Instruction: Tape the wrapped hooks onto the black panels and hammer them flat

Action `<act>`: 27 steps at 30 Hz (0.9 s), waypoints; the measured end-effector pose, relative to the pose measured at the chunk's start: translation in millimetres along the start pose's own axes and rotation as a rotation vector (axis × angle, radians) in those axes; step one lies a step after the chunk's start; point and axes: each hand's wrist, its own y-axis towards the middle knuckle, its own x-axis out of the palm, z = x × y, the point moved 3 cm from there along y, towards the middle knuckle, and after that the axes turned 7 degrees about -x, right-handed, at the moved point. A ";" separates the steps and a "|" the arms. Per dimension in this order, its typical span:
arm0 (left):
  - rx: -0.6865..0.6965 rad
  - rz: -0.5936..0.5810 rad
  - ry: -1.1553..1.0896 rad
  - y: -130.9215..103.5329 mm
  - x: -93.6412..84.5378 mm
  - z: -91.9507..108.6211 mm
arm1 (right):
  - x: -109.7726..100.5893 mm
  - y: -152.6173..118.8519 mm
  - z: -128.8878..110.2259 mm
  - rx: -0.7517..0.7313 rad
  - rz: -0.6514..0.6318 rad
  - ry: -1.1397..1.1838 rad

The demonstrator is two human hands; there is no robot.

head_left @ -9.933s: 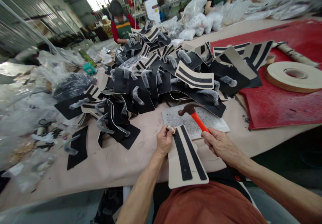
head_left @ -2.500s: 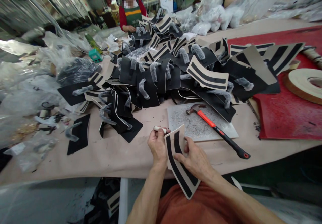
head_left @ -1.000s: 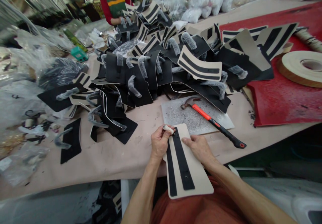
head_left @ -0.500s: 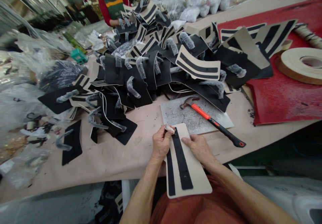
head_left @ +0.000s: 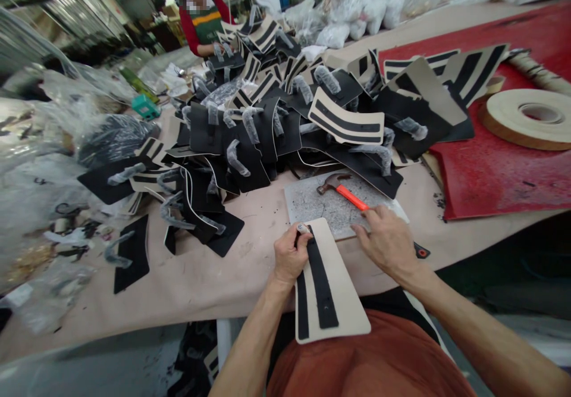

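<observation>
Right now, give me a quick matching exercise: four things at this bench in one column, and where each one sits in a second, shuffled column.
Things:
1. hammer
2. striped panel
3. tape roll
4. green box

Places:
A. on the red mat, far right
B. pinned at its top end by the left hand, hanging over the table edge
C. on the grey slab, handle under the right hand
D. far left, beside the plastic bags

Pairs: 1-C, 2-B, 3-A, 4-D
</observation>
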 end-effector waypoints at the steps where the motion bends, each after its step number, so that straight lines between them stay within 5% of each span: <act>1: 0.019 0.005 0.014 0.0 0.0 -0.3 | -0.5 4.1 9.8 -0.008 -0.009 -0.068; 4: 0.069 0.002 0.027 -0.6 0.7 -2.8 | 5.6 16.8 31.3 -0.058 -0.135 -0.134; 7: 0.088 -0.021 0.010 -2.1 2.7 -7.7 | 10.2 27.6 38.7 -0.045 -0.278 0.049; 12: 0.041 -0.064 -0.031 -2.8 6.0 -14.8 | 6.0 26.9 25.5 0.397 -0.621 1.041; 14: 0.038 -0.062 -0.028 -2.6 6.2 -14.9 | -0.8 19.9 12.5 0.447 -0.718 1.212; 17: 0.033 -0.045 -0.039 -2.5 5.5 -13.6 | -14.7 7.7 0.6 0.411 -0.602 1.146; 22: 0.035 -0.050 -0.054 -3.8 5.8 -13.3 | -53.0 -9.0 -6.6 -0.130 -0.108 0.540; 27: 0.077 -0.008 0.000 -5.0 6.5 -15.7 | -70.2 -16.3 -11.4 -0.441 -0.072 0.130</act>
